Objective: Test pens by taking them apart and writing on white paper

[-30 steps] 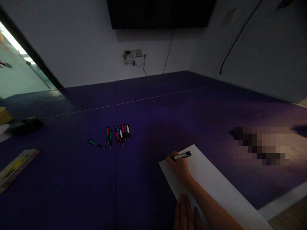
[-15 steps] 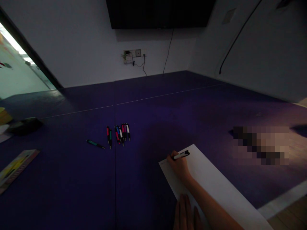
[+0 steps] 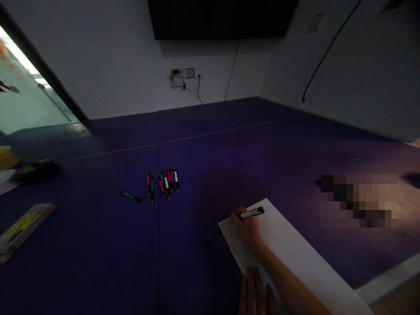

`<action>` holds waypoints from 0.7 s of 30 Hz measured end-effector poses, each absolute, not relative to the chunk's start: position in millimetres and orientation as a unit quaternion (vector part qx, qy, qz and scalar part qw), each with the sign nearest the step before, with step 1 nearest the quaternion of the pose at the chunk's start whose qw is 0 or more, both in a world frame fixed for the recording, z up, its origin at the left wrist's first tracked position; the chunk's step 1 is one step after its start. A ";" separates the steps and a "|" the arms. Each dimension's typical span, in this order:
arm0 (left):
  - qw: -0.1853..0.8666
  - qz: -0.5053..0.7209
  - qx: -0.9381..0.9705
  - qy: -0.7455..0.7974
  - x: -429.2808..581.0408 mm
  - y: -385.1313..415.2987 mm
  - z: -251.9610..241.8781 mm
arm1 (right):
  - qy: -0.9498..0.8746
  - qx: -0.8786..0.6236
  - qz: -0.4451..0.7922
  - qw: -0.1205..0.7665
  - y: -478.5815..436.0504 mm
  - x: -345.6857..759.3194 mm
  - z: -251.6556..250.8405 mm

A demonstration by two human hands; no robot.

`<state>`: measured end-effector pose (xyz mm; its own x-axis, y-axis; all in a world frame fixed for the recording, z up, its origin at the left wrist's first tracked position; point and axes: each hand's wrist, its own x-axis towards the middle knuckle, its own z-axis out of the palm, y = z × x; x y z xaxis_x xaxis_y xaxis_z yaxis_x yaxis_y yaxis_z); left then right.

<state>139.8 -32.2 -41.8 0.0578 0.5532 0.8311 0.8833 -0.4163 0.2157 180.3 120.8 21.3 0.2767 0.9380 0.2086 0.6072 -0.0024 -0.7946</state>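
Observation:
A white sheet of paper (image 3: 295,249) lies slantwise on the dark purple table. Near its far left corner, my right hand (image 3: 246,226) grips a pen (image 3: 253,212) with a white barrel and black ends. The pen slants, its upper end toward the right, and its tip is hidden behind my fingers. Faint marks, too small to read, show at the sheet's corner. My left hand (image 3: 256,292) rests flat at the paper's near left edge, fingers stretched out; the rest of it is cut off by the frame.
Several coloured pens (image 3: 166,183) are grouped left of the paper, with one teal pen (image 3: 131,197) apart. A flat yellow-and-pink box (image 3: 26,229) lies at far left, near a dark object (image 3: 37,170). A pixelated patch (image 3: 361,201) covers something on the right.
The view has shifted slightly. My right hand and the pen have moved a little to the right along the sheet. My left hand stays in place on the paper.

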 end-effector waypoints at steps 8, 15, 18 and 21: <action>0.167 -0.463 -0.696 -0.523 141.7 -34.3 -42.7 | -0.567 -0.678 0.191 0.428 121.1 179.3 20.2; 0.155 -0.476 -0.683 -0.533 144.2 -35.0 -44.4 | -0.569 -0.674 0.197 0.428 121.2 178.8 21.1; 0.157 -0.482 -0.681 -0.529 144.3 -34.6 -42.2 | -0.565 -0.674 0.198 0.433 120.7 178.6 21.4; 0.166 -0.471 -0.690 -0.525 143.4 -34.5 -40.9 | -0.564 -0.679 0.192 0.429 120.8 179.4 20.0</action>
<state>143.4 -34.5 -40.9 0.0059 0.5680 0.8230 0.8800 -0.3939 0.2655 179.4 120.8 20.0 0.2899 0.9309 0.2221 0.6012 0.0035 -0.7991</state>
